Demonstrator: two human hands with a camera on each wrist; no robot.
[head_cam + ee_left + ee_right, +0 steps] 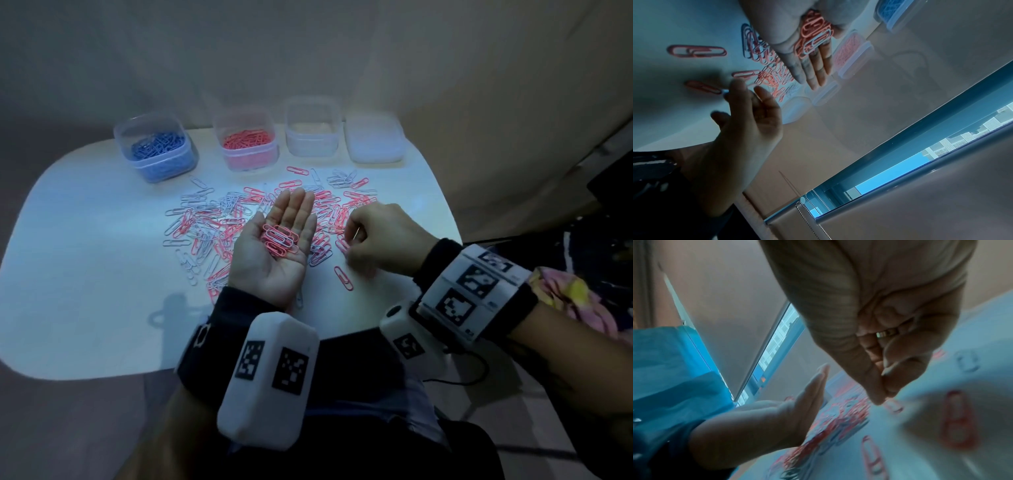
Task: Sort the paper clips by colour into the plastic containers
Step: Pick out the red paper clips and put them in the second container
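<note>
Left hand [274,246] palm up, fingers straight, hovering over the middle of the paper clip pile [219,219]; small stack of pink clips [280,240] lies loose in the palm, at least one white one among them in the left wrist view. Right hand [380,236] knuckles up just right of the pile, fingers curled, thumb and fingertips pressed together at the desk [85,274] surface next to a pink clip [894,405]; blur in the right wrist view, cannot tell if a clip is actually pinched.

Pile: mixed pink and white clips, spread across the desk centre, running under the left hand. One stray pink clip [343,278] lies alone on the near side, just in front of the right hand.

Containers in a row along the far edge, left to right: blue clip container [156,147], pink clip container [247,140], clear container [312,127] with contents not readable, and a low white lidded container [374,138]. Last three sit nearly touching; the blue one stands a bit apart. The gap between row and pile is narrow; a few clips lie close to the container bases.

Open room: wide bare desk on the left and near-left, smaller bare strip near-right. The desk has rounded corners, and both wrists overhang the near edge.
</note>
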